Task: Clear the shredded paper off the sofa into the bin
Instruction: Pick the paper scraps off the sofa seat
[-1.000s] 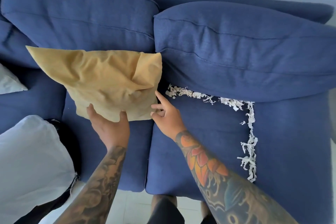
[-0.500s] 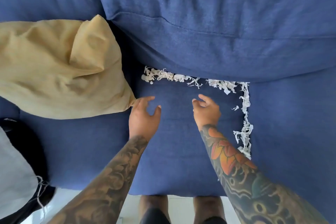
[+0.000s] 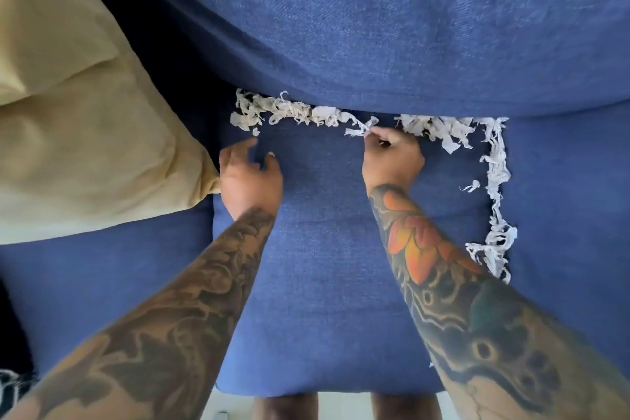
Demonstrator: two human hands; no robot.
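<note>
White shredded paper (image 3: 289, 112) lies in a line along the back of the blue sofa seat cushion (image 3: 324, 283), under the back cushion, then runs down the crease on the right (image 3: 496, 201). My right hand (image 3: 392, 160) is at the back line, its fingertips pinched on a strip of shredded paper near the middle. My left hand (image 3: 250, 177) hovers just below the left end of the paper with fingers spread and nothing in it. No bin is in view.
A mustard-yellow pillow (image 3: 85, 133) lies on the sofa at the left, touching my left wrist. The blue back cushion (image 3: 375, 27) overhangs the paper line. Pale floor and my legs (image 3: 286, 406) show below the seat's front edge.
I have leaned in closer. Both hands moved forward to the paper line; the right hand closed its fingertips on a strip. The pillow, held a second ago, now lies at the left.
</note>
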